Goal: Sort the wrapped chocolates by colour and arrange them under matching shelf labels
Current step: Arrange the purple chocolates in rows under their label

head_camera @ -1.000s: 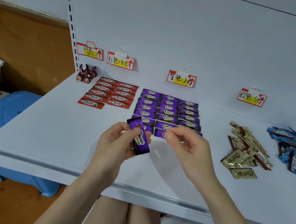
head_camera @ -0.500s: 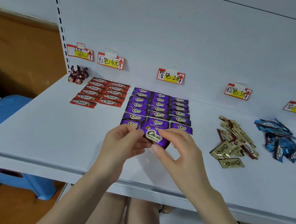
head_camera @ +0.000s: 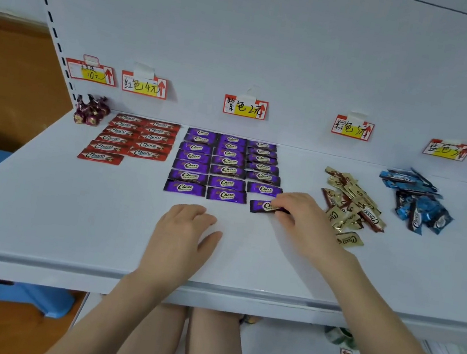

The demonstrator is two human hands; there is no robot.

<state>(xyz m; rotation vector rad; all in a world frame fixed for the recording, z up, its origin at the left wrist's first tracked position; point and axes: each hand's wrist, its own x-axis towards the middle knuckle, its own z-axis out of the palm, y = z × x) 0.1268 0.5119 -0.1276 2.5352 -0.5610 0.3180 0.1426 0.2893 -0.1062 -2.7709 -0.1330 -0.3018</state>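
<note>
Right hand [head_camera: 303, 218] pinches the right end of a purple chocolate [head_camera: 260, 206] lying flat on the shelf [head_camera: 52, 209], at the near end of the purple rows' [head_camera: 228, 162] right column, below the purple label [head_camera: 245, 107]. Left hand [head_camera: 184, 230] rests on the shelf, near and left of it, fingers loosely curled, holding nothing. Hands apart. Gold pile [head_camera: 353, 195] just right of the right hand.

The left hand [head_camera: 184, 230] lies palm down, fingers loosely curled, thumb splayed, holding nothing. The right hand [head_camera: 302, 218] is stretched farther forward, palm down, its fingertips pinching a purple chocolate [head_camera: 261, 206]. Both forearms are bare.
</note>
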